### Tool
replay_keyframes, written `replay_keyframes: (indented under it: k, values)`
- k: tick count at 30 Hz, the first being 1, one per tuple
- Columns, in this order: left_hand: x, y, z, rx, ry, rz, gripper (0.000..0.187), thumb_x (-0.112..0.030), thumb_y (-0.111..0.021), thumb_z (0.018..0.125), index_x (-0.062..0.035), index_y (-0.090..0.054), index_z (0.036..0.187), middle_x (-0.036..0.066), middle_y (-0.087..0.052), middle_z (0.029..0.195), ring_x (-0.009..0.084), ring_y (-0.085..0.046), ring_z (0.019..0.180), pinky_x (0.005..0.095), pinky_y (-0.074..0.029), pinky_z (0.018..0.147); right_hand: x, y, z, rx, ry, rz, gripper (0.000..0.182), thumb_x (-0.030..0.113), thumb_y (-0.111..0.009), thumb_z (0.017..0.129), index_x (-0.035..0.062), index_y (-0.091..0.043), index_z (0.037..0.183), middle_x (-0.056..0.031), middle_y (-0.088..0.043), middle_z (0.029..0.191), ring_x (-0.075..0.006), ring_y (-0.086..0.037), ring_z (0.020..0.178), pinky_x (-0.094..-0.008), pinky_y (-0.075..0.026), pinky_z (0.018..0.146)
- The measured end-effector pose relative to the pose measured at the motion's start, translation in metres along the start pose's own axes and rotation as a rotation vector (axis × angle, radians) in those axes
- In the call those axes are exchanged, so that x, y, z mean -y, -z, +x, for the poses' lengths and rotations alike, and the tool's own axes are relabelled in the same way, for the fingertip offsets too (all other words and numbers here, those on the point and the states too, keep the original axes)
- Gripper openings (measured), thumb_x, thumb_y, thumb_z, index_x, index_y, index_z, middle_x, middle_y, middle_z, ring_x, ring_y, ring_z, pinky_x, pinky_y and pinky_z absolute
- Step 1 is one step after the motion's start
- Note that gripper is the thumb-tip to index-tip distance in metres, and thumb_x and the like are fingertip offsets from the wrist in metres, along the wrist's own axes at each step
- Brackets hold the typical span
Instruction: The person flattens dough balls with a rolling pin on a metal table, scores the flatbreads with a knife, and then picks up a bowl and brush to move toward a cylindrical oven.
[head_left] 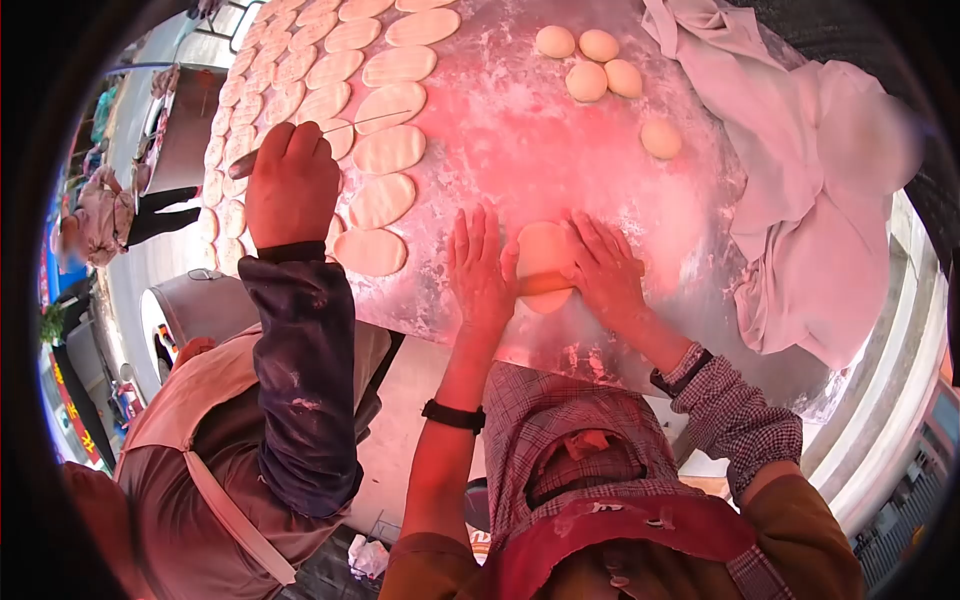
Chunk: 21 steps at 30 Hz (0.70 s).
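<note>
A wooden rolling pin (545, 283) lies across a flattened oval of dough (543, 243) near the front of the floured worktop (480, 130). My left hand (482, 268) rests over the pin's left end, its fingers stretched out flat and pointing away from me. Over the right end lies my right hand (606, 268), fingers extended and slightly spread. Both palms touch the pin, and a short tip of it shows beyond my right hand. Farther back, several round dough balls (587, 82) sit in a loose group, with one ball (660, 138) apart from them.
Rows of flat dough ovals (390, 150) cover the worktop's left side. At my left, a co-worker's hand (292, 185) grips a thin stick-like tool (365, 118) above them. A crumpled cloth (800, 190) lies along the right edge. Another person (105, 215) stands beyond the far left.
</note>
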<state>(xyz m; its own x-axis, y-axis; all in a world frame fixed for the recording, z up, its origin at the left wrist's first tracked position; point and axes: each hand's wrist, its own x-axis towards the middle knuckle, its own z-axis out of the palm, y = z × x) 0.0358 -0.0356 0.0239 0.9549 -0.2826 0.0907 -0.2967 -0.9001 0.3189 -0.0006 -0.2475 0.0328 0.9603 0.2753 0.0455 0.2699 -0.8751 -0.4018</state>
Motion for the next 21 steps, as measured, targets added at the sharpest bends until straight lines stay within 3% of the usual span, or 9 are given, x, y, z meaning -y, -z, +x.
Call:
replay_keyframes:
  k: [5,8,11,13,14,16,17,19,21]
  values:
    - [-0.035,0.001,-0.088,0.154,0.058,-0.038,0.072,-0.036,-0.054,0.094,-0.0014,-0.028,0.151,0.017,-0.027,0.158,0.0346,-0.027,0.145,0.0503,-0.019,0.118,0.036,-0.009,-0.092,0.068,-0.033,-0.043,0.068,0.034,-0.062,0.087,0.0032,-0.041,0.144,-0.0123,-0.038,0.152,-0.0257,-0.037,0.14,-0.0456,-0.027,0.113]
    - [-0.043,0.007,-0.122,0.192,0.049,-0.066,0.07,-0.041,-0.043,0.099,0.0007,-0.023,0.152,0.02,-0.023,0.158,0.0374,-0.022,0.146,0.053,-0.015,0.118,0.054,-0.006,-0.128,0.042,0.0,-0.08,0.063,0.029,-0.061,0.087,0.0056,-0.043,0.143,-0.0108,-0.041,0.15,-0.0245,-0.039,0.139,-0.0448,-0.026,0.114]
    - [-0.052,0.0,-0.09,0.1,0.14,0.097,0.075,-0.034,-0.059,0.092,-0.0003,-0.026,0.151,0.021,-0.023,0.158,0.0345,-0.028,0.144,0.0471,-0.029,0.114,0.041,-0.008,-0.111,0.009,-0.007,-0.029,0.052,0.02,-0.062,0.084,0.006,-0.05,0.133,-0.0107,-0.05,0.139,-0.0255,-0.046,0.13,-0.045,-0.029,0.111]
    - [-0.065,0.006,-0.034,-0.079,0.413,-0.395,0.085,-0.03,-0.07,0.085,-0.0009,-0.025,0.15,0.023,-0.043,0.146,0.0388,-0.048,0.129,0.0418,-0.045,0.099,0.033,-0.006,-0.104,-0.02,0.004,0.023,0.045,0.017,-0.062,0.082,0.0062,-0.054,0.125,-0.0103,-0.055,0.131,-0.0263,-0.051,0.123,-0.0451,-0.031,0.109]
    - [-0.067,0.01,-0.022,-0.105,0.423,-0.381,0.085,-0.03,-0.07,0.085,-0.0009,-0.025,0.15,0.023,-0.043,0.146,0.0388,-0.048,0.129,0.0418,-0.045,0.099,0.027,-0.001,-0.109,-0.02,-0.014,0.035,0.039,0.016,-0.062,0.081,0.0064,-0.056,0.118,-0.0095,-0.058,0.123,-0.0269,-0.053,0.116,-0.0451,-0.034,0.105]
    - [-0.062,0.02,-0.008,0.434,0.738,-0.343,0.076,-0.024,-0.079,0.076,0.0016,-0.044,0.139,0.02,-0.065,0.118,0.0413,-0.063,0.102,0.0416,-0.052,0.082,0.019,0.011,-0.121,-0.038,-0.056,0.035,0.031,0.015,-0.063,0.079,0.007,-0.057,0.108,-0.0083,-0.061,0.11,-0.0277,-0.056,0.104,-0.0447,-0.037,0.098]
    - [-0.05,0.02,-0.017,0.416,0.76,-0.333,0.076,-0.024,-0.079,0.076,0.0016,-0.044,0.139,0.02,-0.065,0.118,0.0413,-0.063,0.102,0.0416,-0.052,0.082,0.015,0.019,-0.133,-0.051,-0.09,0.017,0.029,0.014,-0.064,0.078,0.0074,-0.057,0.106,-0.0081,-0.062,0.106,-0.0279,-0.057,0.1,-0.0443,-0.038,0.095]
    - [-0.024,0.006,-0.055,0.27,0.759,-0.542,0.056,-0.018,-0.083,0.07,0.0041,-0.063,0.118,0.014,-0.072,0.09,0.0353,-0.068,0.083,0.0424,-0.052,0.077,0.002,0.023,-0.155,-0.034,-0.187,0.059,0.031,0.01,-0.065,0.078,0.0073,-0.057,0.108,-0.0103,-0.062,0.101,-0.03,-0.057,0.1,-0.0453,-0.038,0.094]
    - [0.013,0.018,-0.085,0.043,0.945,-0.773,0.037,-0.019,-0.082,0.074,0.0041,-0.07,0.101,0.011,-0.072,0.084,0.0274,-0.068,0.084,0.0403,-0.051,0.075,-0.006,0.027,-0.162,-0.053,-0.221,0.095,0.031,0.009,-0.064,0.078,0.007,-0.056,0.108,-0.0113,-0.062,0.1,-0.0315,-0.057,0.099,-0.0458,-0.038,0.093]
